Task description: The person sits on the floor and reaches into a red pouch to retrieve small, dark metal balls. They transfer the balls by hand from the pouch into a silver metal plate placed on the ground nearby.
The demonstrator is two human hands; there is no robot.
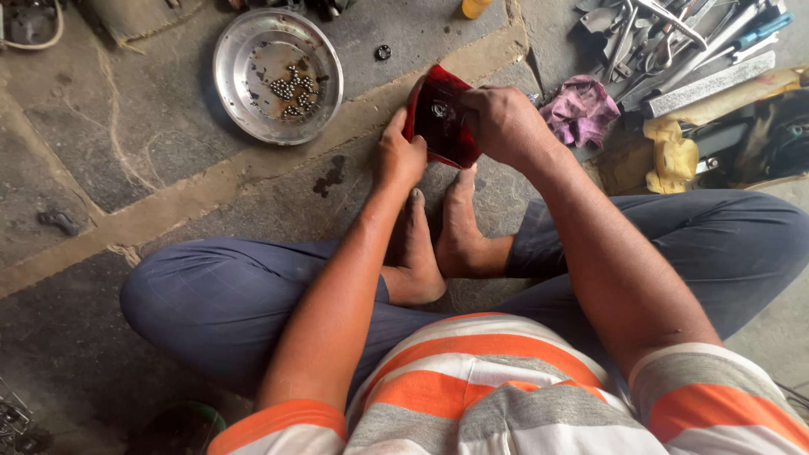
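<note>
I sit cross-legged on a stone floor, and both hands hold a dark red pouch (440, 126) above my bare feet. My left hand (398, 156) grips its left edge. My right hand (506, 126) holds the right side, fingers curled over the top. A small shiny metal piece rests on the pouch's face. A round steel dish (236, 50) with several small steel balls (291, 88) lies on the floor to the upper left of my hands.
A pile of metal tools and files (683, 42) lies at the upper right beside a pink rag (581, 109) and a yellow cloth (674, 156). A small dark ring (383, 52) sits near the dish. A dark scrap (57, 221) lies at the left.
</note>
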